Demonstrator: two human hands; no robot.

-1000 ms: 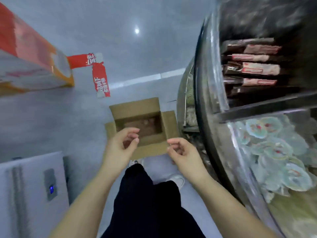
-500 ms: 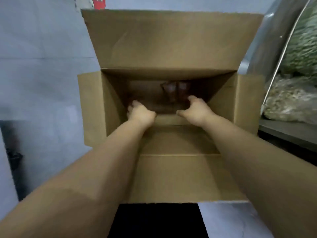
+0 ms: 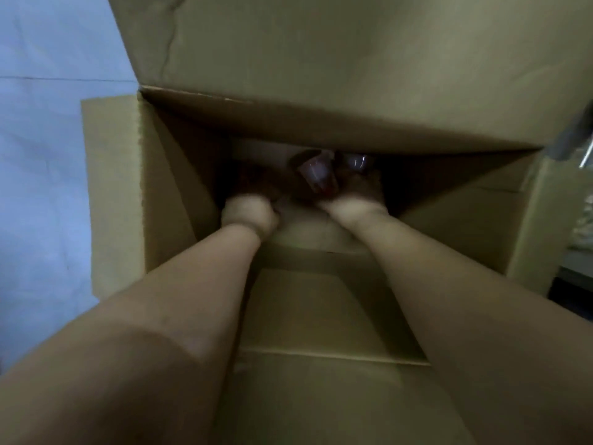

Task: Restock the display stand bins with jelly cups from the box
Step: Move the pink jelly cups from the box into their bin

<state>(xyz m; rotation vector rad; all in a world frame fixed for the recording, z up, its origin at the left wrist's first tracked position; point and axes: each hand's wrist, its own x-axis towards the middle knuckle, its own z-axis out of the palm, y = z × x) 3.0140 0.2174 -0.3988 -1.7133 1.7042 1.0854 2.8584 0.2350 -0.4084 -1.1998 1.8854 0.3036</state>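
An open brown cardboard box fills the view, its far flap standing up. Both my forearms reach down into it. Deep in the dark bottom lie a few jelly cups: a reddish one and a clear one with a shiny lid. My left hand is low at the left of the box floor, its fingers lost in shadow. My right hand is right beside the reddish cup and touches or nearly touches it. The shadow hides whether either hand holds a cup.
Pale grey floor shows left of the box. At the far right edge a sliver of the display stand with bagged goods is visible. The box's near flap lies folded out under my arms.
I have bent from standing over the box to leaning right into it. Both hands have gone from the rim down to the bottom, among the cups.
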